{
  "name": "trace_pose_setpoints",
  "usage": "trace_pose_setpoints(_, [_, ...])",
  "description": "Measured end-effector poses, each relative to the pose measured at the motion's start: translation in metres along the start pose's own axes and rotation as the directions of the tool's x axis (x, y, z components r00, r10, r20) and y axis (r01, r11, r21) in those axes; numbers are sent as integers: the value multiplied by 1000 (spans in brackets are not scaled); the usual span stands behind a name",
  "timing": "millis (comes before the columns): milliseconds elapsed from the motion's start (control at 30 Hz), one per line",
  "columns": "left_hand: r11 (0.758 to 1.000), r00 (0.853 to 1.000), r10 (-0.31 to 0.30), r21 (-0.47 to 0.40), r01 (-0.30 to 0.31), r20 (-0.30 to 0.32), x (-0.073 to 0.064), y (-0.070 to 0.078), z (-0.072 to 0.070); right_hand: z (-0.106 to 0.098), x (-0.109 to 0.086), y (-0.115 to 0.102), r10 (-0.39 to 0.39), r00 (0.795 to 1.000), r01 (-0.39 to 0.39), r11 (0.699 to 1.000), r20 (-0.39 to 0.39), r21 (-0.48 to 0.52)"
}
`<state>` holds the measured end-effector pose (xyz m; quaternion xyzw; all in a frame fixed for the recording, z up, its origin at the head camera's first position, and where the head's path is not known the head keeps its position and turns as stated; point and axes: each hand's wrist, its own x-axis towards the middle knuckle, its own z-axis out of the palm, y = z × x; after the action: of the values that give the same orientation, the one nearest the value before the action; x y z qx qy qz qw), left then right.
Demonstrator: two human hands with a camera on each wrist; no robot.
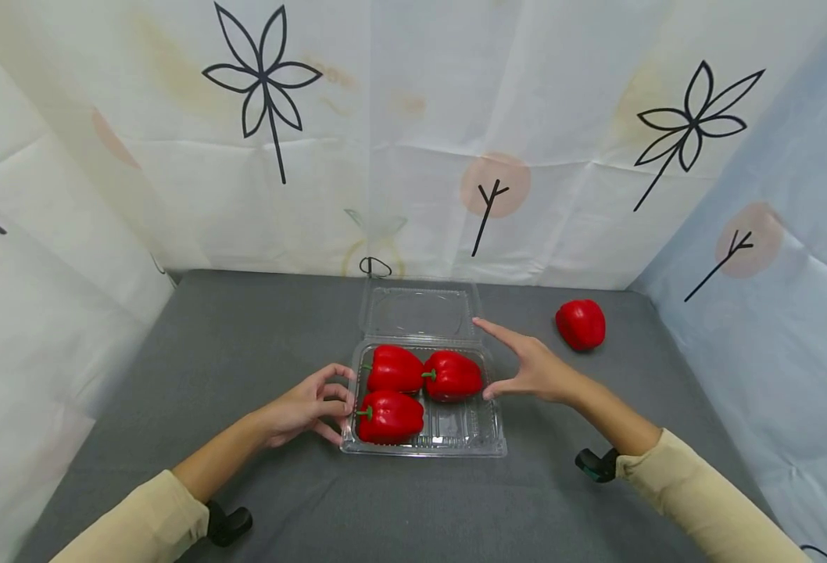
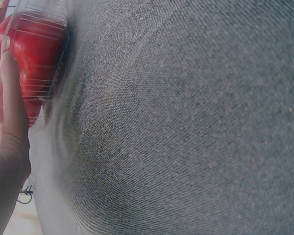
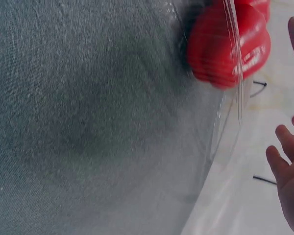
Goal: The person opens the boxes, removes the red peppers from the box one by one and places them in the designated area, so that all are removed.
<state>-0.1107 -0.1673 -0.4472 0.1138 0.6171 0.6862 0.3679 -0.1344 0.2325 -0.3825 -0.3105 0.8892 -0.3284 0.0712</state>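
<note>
A clear plastic clamshell container point(image 1: 456, 442) lies on the grey cloth with its lid point(image 1: 420, 309) folded back. Three red bell peppers sit in it: one at back left point(image 1: 395, 369), one at back right point(image 1: 453, 377) and one at front left point(image 1: 390, 418). The front right part of the base shows bare plastic. My left hand point(image 1: 301, 410) grips the container's left rim with bent fingers, and in the left wrist view its thumb point(image 2: 12, 93) lies along the side. Beside the right rim, my right hand point(image 1: 529, 367) spreads thumb and fingers apart, holding nothing.
Another red bell pepper point(image 1: 580, 324) lies on the cloth at the back right, beyond my right hand. White printed fabric point(image 1: 413, 156) stands behind the table, with more fabric along the left and right sides.
</note>
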Motion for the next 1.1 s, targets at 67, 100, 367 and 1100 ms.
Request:
trace_pose_setpoints(67, [1000, 1000, 2, -2, -2, 3, 0, 0, 0, 4, 2, -4, 12, 999, -13, 1000, 49, 15])
trace_pose_setpoints(100, [1000, 1000, 2, -2, -2, 4, 1, 0, 0, 6, 4, -6, 12, 997, -14, 1000, 74, 20])
trace_pose_setpoints(367, [1000, 1000, 6, -1, -6, 5, 0, -1, -1, 17, 11, -15, -12, 984, 8, 1000, 180, 22])
trace_pose_setpoints(1100, [1000, 1000, 8, 5, -8, -1, -1, -2, 2, 19, 33, -15, -23, 974, 34, 998, 225, -45])
